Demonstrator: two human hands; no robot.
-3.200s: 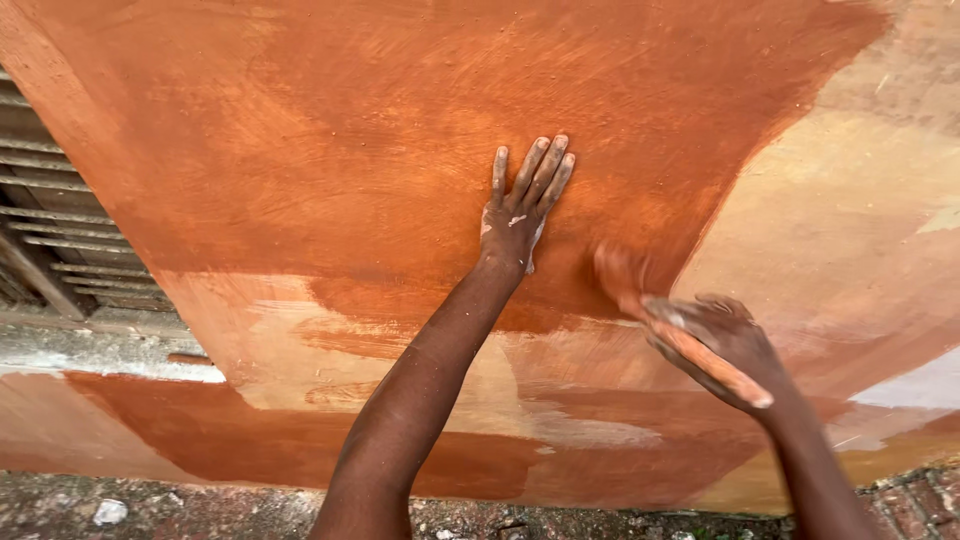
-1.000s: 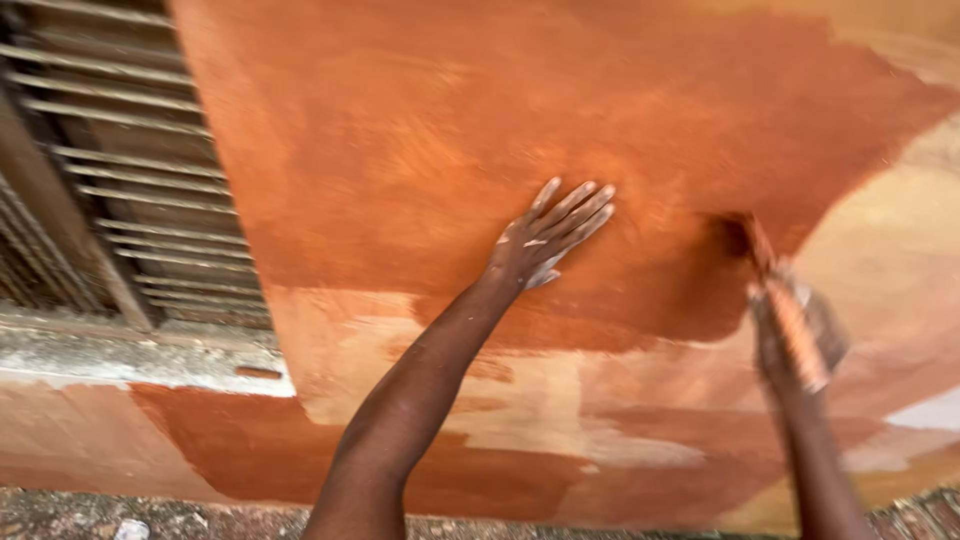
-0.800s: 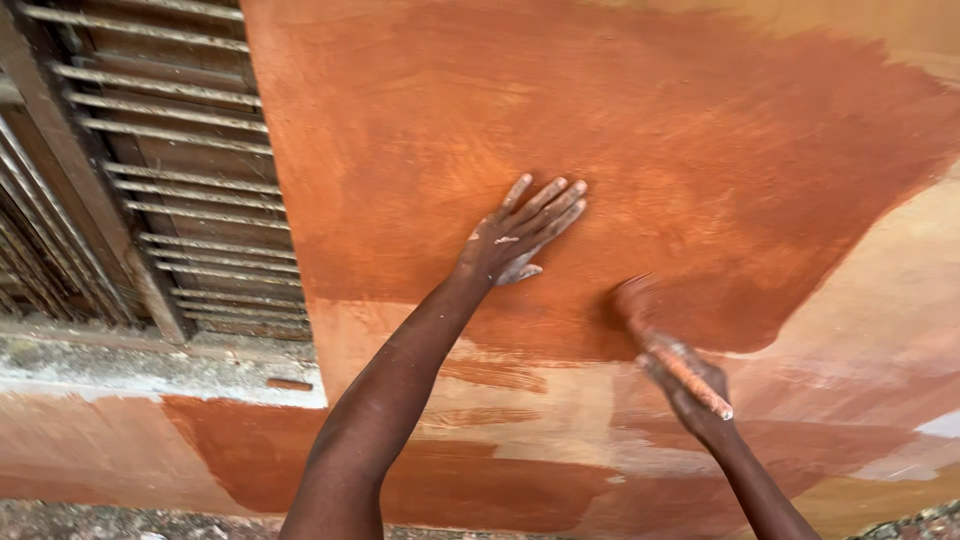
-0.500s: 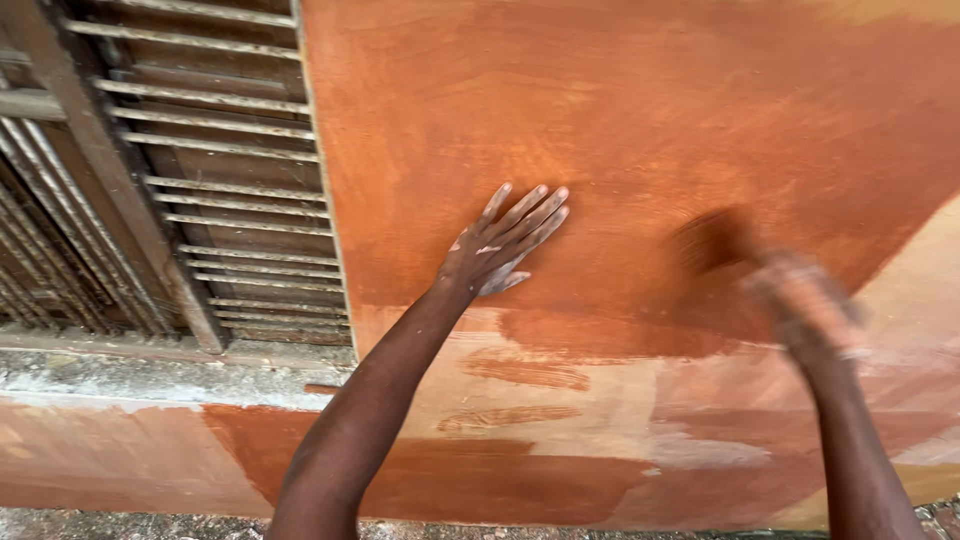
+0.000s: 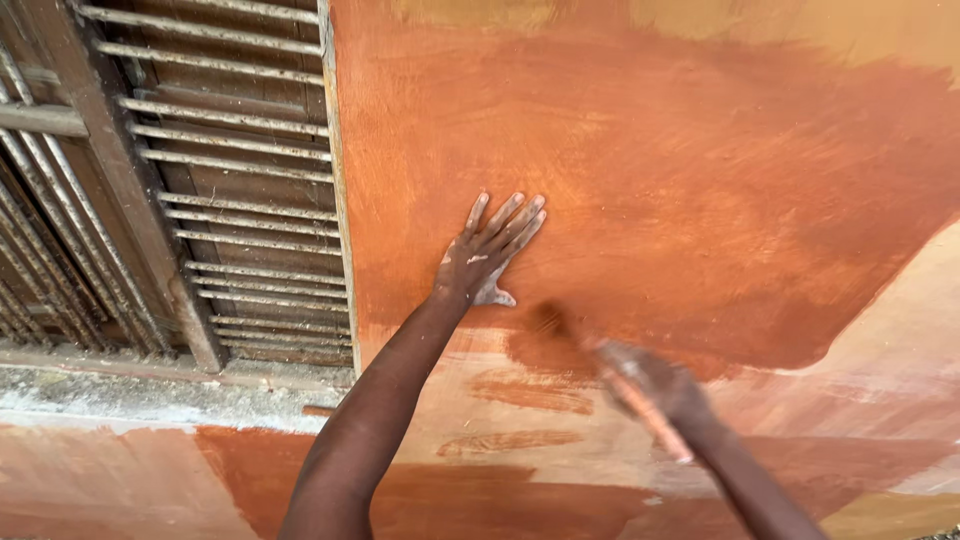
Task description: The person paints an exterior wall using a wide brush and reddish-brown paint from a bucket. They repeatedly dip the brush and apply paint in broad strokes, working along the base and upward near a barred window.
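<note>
While the left hand (image 5: 487, 255) lies flat, fingers spread, on the rust-orange painted plaster wall (image 5: 700, 170), prob. as a brace, the right hand (image 5: 660, 385), blurred, grips a paint-smeared brush (image 5: 560, 328) just below it w/ bristles on the wall. Slatted brown wooden shutter (image 5: 230, 180) sits left of that hand.

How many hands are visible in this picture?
2. The left hand lies flat on the orange wall; the right hand, blurred, holds a brush lower right.

Rough matt plaster wall (image 5: 640, 150) under streaky orange paint beside weathered wooden shutter (image 5: 240, 180)
</note>
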